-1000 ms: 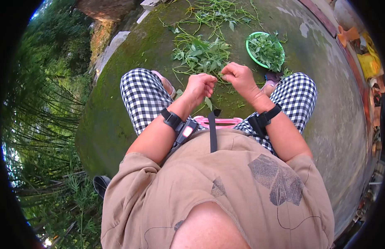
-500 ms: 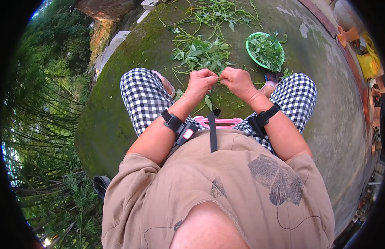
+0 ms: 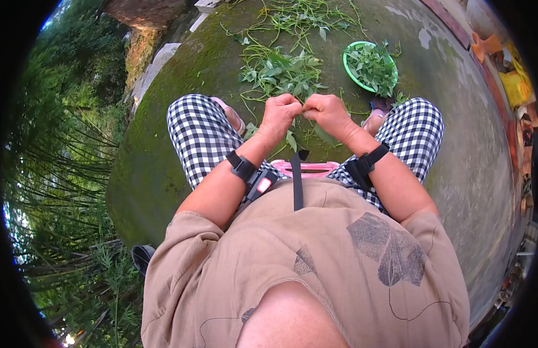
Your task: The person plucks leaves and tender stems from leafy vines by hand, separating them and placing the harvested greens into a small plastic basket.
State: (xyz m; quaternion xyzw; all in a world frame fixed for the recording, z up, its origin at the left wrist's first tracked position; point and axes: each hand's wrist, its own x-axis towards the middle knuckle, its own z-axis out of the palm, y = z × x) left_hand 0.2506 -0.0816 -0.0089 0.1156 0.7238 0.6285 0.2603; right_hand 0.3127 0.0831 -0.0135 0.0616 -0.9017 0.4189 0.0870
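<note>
My left hand [image 3: 280,115] and my right hand [image 3: 328,116] meet in front of my knees, both closed with fingertips pinched together. Between them is a thin leafy green stem, mostly hidden by the fingers. A blurred green leaf [image 3: 324,136] hangs just under my right hand. Beyond the hands lies a pile of leafy vines [image 3: 280,72] on the mossy ground. To the right of the pile, a green plastic basket [image 3: 348,74] holds picked leaves [image 3: 370,65].
More bare vine stems [image 3: 304,17] are strewn farther off. My feet in sandals [image 3: 237,120] flank the work spot. A pink plastic stool edge [image 3: 315,169] shows between my legs. Bushes stand at the left; a yellow bag [image 3: 515,84] and clutter line the right.
My right hand has shifted slightly left and up, close against the left. A leaf now shows beneath the right hand. The pile and basket look the same.
</note>
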